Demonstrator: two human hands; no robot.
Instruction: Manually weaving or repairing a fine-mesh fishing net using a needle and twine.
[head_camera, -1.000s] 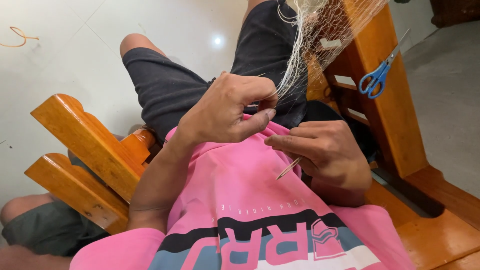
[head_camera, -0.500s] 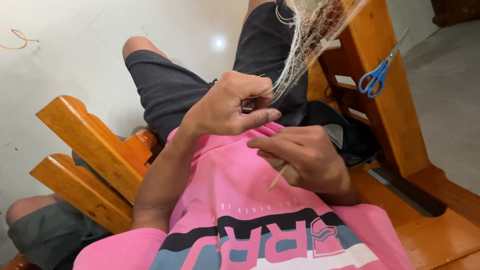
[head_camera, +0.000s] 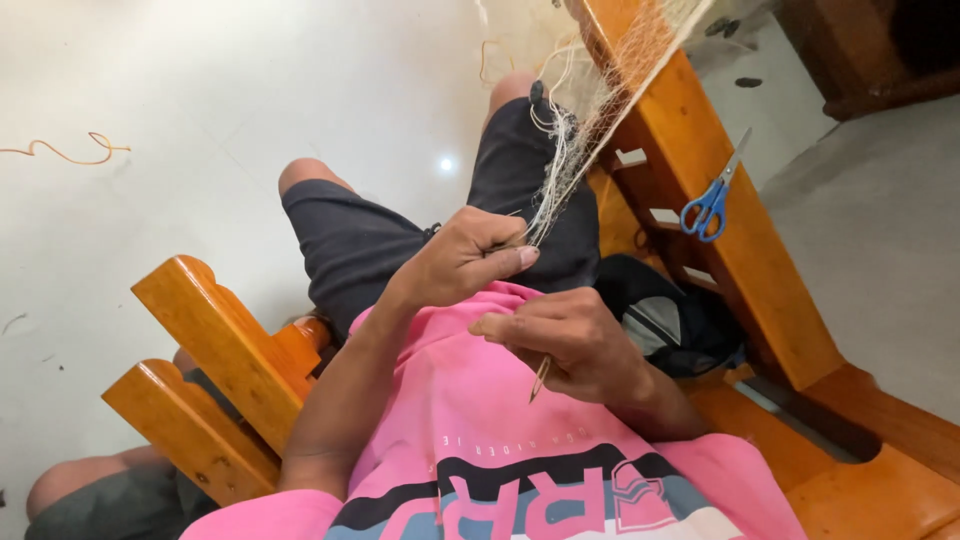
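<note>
While the person sits in an orange-brown wooden chair (head_camera: 215, 340), both hands work just above the lap, in front of a pink printed shirt (head_camera: 480, 440). The left hand (head_camera: 465, 262) is clenched, thumb and fingers pinching the lower end of a pale, fine-stranded fishing net (head_camera: 570, 150) — the strands gather at the fingertips and rise up and to the right, where the net drapes over a slanted orange-brown wooden beam (head_camera: 700, 190). The right hand (head_camera: 565, 335) sits just below and to the right of the left, close but apart, curled around a slim pale netting needle (head_camera: 540, 378) whose pointed tip pokes out beneath the fingers, aimed down at the shirt.

A pair of blue-handled scissors (head_camera: 712, 200) hangs on the beam, well apart from both hands. Dark shorts (head_camera: 370, 240) cover the bent knees, which point toward a pale tiled floor (head_camera: 200, 90). A black bag with a grey patch (head_camera: 670, 325) lies between the right forearm and the beam. On the floor at far left lies a thin curl of orange cord (head_camera: 70, 150) — well away from everything else.
</note>
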